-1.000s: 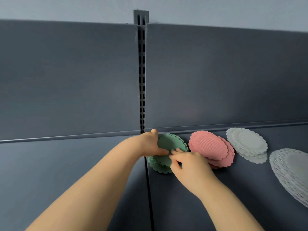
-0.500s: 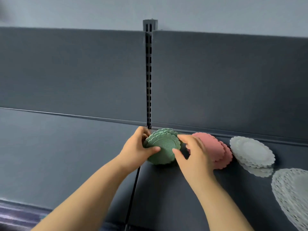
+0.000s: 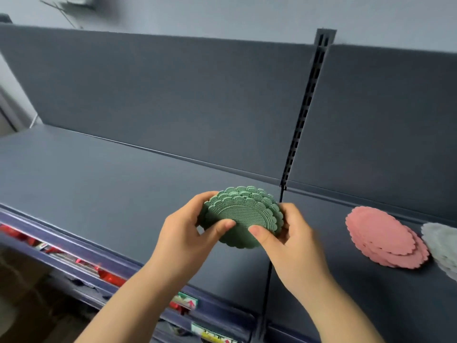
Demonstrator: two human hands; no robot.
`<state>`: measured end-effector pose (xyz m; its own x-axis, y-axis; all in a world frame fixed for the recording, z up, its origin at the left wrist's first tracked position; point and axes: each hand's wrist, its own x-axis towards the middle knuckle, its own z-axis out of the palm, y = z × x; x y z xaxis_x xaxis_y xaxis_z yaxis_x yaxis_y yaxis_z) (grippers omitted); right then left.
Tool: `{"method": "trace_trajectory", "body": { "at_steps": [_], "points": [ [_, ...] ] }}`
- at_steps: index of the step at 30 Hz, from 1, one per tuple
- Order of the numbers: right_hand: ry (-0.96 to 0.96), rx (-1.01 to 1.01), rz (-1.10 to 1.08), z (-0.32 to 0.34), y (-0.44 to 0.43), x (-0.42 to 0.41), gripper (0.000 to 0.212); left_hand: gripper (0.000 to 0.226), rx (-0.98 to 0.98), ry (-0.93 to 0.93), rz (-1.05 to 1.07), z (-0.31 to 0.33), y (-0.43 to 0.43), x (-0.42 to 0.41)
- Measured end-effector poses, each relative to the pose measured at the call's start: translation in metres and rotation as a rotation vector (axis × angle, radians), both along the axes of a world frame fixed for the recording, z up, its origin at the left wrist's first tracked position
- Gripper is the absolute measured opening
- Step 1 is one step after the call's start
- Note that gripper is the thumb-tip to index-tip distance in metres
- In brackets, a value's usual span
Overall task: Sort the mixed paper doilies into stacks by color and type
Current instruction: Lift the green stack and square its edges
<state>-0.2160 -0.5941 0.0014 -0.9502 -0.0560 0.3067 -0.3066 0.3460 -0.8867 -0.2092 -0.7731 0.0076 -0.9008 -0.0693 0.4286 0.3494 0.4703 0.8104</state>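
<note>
A stack of green doilies (image 3: 241, 215), scalloped at the rim and mesh-patterned in the middle, is being held up in the air above the dark grey shelf (image 3: 103, 194), tilted toward the camera and slightly fanned so that several edges are showing behind the front one. The left hand (image 3: 188, 240) is gripping the stack's left edge, with its thumb pressing on the front face and its fingers curling around behind. The right hand (image 3: 288, 240) is pinching the lower right edge, thumb lying on the front and the other fingers wrapping around the back. Both hands are closing on the same stack.

To the right, well apart from the hands, a stack of pink doilies (image 3: 385, 237) is lying flat on the shelf, its layers slightly offset. Just beside it, at the frame's right edge, a stack of white doilies (image 3: 442, 246) is sitting, partly cut off. A slotted upright (image 3: 305, 107) is running down the grey back panel (image 3: 173, 100) behind the hands. Along the shelf's front edge, blurred price labels (image 3: 184, 302) are showing.
</note>
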Motion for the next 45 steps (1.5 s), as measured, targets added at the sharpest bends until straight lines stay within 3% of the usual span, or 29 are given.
{"method": "trace_trajectory", "body": {
  "at_steps": [14, 19, 35, 42, 45],
  "points": [
    [0.071, 0.187, -0.082, -0.022, -0.248, -0.006, 0.023, 0.04, -0.212, 0.056, 0.148, -0.017, -0.244, -0.001],
    [0.035, 0.216, -0.125, -0.021, -0.267, -0.007, 0.026, 0.04, -0.307, 0.085, 0.135, -0.016, -0.261, -0.007],
    [-0.092, 0.163, -0.195, -0.015, -0.267, -0.048, 0.025, 0.034, -0.318, 0.106, 0.066, -0.003, -0.256, -0.059],
    [-0.061, 0.263, -0.15, -0.007, -0.355, -0.09, 0.029, 0.042, -0.231, 0.023, 0.104, -0.007, -0.349, -0.093],
    [-0.045, 0.283, -0.14, -0.003, -0.419, -0.111, 0.029, 0.036, -0.211, 0.003, 0.084, -0.003, -0.413, -0.114]
  ]
}}
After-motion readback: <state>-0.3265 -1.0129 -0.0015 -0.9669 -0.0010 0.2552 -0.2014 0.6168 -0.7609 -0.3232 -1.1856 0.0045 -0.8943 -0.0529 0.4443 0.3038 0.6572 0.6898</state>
